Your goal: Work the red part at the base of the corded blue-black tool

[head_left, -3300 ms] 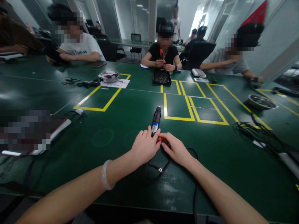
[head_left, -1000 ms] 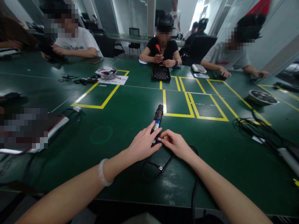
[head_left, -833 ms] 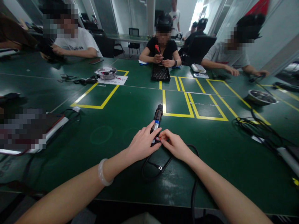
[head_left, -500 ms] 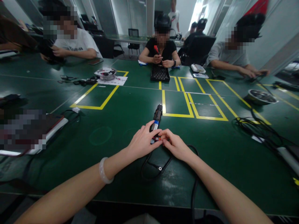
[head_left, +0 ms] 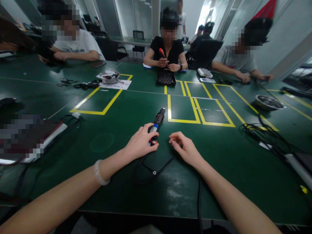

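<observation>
My left hand (head_left: 140, 141) is wrapped around a black electric screwdriver (head_left: 158, 118) that lies slanted on the green table, its tip pointing away from me. Blue and silver parts of its body show beside my fingers, with small red and orange bits near my thumb; its rear end is partly covered. To the right, my right hand (head_left: 185, 147) hovers apart from the tool with loosely curled fingers, and nothing shows in it. A black cable (head_left: 164, 168) loops on the table below both hands.
Yellow tape rectangles (head_left: 184, 121) mark the green table. Opposite, a person handles a red-handled tool over a black tray (head_left: 166, 79). A metal bowl (head_left: 268, 102) and coiled cables (head_left: 262, 132) lie right; a clear bowl (head_left: 109, 78) and laptop-like device (head_left: 52, 126) are left.
My left hand has shifted left with the electric screwdriver, which is tilted more to the right. My right hand has come away from it, leaving a gap between the hands.
</observation>
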Demonstrator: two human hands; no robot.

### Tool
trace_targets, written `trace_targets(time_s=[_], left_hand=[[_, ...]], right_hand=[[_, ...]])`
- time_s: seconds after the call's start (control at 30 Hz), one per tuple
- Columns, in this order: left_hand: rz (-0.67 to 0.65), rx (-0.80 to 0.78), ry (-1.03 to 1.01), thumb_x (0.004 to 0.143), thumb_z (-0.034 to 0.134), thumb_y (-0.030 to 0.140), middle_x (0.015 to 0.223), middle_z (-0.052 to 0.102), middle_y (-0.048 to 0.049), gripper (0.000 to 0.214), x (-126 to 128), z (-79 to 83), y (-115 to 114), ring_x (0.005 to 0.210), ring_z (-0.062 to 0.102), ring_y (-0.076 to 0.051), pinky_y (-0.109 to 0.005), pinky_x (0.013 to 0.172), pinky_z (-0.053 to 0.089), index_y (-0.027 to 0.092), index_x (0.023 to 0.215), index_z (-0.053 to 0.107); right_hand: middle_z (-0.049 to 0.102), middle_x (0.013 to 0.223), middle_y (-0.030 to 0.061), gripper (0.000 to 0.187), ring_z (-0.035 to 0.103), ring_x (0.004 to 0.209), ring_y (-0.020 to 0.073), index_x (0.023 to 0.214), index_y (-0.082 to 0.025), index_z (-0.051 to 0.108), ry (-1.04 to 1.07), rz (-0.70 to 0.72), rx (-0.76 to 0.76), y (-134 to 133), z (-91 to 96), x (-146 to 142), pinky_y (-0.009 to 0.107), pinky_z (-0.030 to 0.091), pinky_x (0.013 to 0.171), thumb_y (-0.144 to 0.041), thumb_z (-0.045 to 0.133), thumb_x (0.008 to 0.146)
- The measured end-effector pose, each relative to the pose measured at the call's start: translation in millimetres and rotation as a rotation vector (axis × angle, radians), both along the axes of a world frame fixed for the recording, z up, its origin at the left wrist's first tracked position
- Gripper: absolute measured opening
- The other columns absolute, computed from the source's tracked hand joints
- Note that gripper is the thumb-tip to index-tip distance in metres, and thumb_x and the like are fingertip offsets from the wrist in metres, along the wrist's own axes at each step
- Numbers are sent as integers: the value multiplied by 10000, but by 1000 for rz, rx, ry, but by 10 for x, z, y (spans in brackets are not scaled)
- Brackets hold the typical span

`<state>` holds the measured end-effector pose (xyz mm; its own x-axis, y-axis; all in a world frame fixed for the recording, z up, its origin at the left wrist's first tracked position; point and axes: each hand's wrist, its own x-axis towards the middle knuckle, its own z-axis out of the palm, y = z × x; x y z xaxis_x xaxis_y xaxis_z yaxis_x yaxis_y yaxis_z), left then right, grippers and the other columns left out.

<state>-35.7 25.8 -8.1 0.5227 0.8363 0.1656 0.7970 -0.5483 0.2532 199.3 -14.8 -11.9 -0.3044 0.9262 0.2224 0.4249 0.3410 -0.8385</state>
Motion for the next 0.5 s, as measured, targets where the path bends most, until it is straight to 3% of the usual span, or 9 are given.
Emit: trace_targets(time_s=[0.23,0.5], left_hand=[[156,-26,82,828,573,527,1476,336,-72,413,-515,38,402,1186,501,-336,-504,957,491,295,1156,669],[321,19,177,820,596,535,1446,362,-84,471,-1440,-40,1118,1267,442,-314,-441,1098,356,276,1205,674]], right_hand=[[675,951,52,191,641,835,156,1097,-200,550,15,2,18,5,-18,10,287,510,732,-161,487,921],[683,986,62,207,655,903,174,1103,-205,567,13,-16,66,15,-63,10,313,516,812,-150,495,917]])
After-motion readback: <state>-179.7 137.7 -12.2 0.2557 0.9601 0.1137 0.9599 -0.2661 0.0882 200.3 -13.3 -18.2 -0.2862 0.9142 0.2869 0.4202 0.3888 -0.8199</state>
